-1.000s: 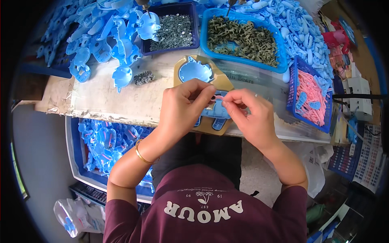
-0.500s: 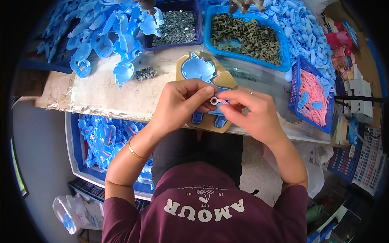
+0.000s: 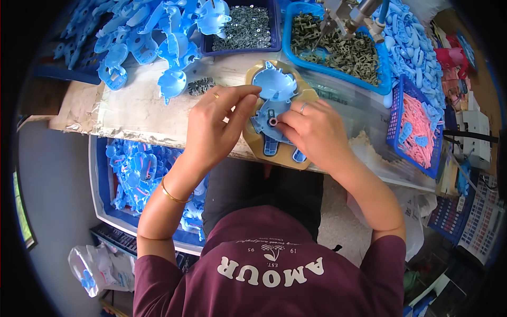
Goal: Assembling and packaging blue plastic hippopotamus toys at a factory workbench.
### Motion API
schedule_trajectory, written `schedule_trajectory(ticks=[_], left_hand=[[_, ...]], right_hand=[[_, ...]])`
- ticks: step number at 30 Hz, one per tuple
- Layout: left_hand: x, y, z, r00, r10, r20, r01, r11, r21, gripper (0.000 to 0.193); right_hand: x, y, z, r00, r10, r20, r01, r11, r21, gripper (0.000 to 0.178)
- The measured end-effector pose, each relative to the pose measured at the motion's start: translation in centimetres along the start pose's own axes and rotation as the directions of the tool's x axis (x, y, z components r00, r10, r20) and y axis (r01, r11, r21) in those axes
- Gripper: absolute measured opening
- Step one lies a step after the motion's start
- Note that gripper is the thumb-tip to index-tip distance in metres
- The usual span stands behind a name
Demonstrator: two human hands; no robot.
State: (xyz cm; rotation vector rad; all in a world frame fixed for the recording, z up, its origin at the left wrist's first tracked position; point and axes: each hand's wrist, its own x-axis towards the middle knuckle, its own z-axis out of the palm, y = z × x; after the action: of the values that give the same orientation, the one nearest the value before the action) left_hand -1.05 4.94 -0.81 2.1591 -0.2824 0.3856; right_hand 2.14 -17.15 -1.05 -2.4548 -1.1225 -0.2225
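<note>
A light blue bear-shaped plastic shell (image 3: 274, 85) lies in a tan, shaped holder (image 3: 248, 138) at the table's front edge. My right hand (image 3: 319, 132) is over the shell's body. Its fingers are closed on a small pink piece (image 3: 273, 122) with a ring end and a dark centre, down against the shell; the rest of the piece is hidden under the fingers. To the left of the shell is my left hand (image 3: 216, 124), its thumb and forefinger stretched out and apart, with nothing between them.
Behind the holder stand a dark blue tray (image 3: 240, 52) of small metal parts and a blue basket (image 3: 338, 78) of brownish clips, under a metal tool (image 3: 359, 21). Blue shells (image 3: 171, 84) are heaped left. A basket (image 3: 393, 113) of pink strips stands right; a bin (image 3: 97, 179) is below.
Both hands held the pink piece above the shell. My left hand has let go and drawn away to the left; my right hand has lowered the piece onto the shell. The view has shifted slightly.
</note>
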Motion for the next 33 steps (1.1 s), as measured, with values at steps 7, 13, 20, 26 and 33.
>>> schedule_trajectory(ticks=[7,13,20,26,33], left_hand=[[-1.0,-0.5,0.5,0.931,0.304,0.201,-0.327,0.941,0.091,0.023],[-1.9,-1.3,1.1,0.84,0.386,0.381,-0.504,0.815,0.285,0.034],[-2.3,-1.0,1.1,0.855,0.361,0.374,-0.469,0.846,0.255,0.034],[-2.1,-1.0,1.3,0.869,0.329,0.371,-0.431,0.87,0.239,0.035],[-1.8,-0.9,1.3,0.871,0.327,0.366,-0.432,0.865,0.255,0.036]], right_hand=[[1.1,0.9,-0.5,0.98,0.032,0.199,-0.055,0.992,0.109,0.009],[0.9,0.5,-0.6,0.978,0.025,0.206,-0.039,0.997,0.066,0.006],[-2.3,-0.3,-2.5,0.974,0.225,0.023,-0.226,0.972,0.059,0.01],[-3.2,0.2,-1.6,0.971,0.234,-0.048,-0.232,0.972,0.034,0.013],[-2.3,1.0,-2.5,0.969,0.242,0.054,-0.245,0.968,0.052,0.008]])
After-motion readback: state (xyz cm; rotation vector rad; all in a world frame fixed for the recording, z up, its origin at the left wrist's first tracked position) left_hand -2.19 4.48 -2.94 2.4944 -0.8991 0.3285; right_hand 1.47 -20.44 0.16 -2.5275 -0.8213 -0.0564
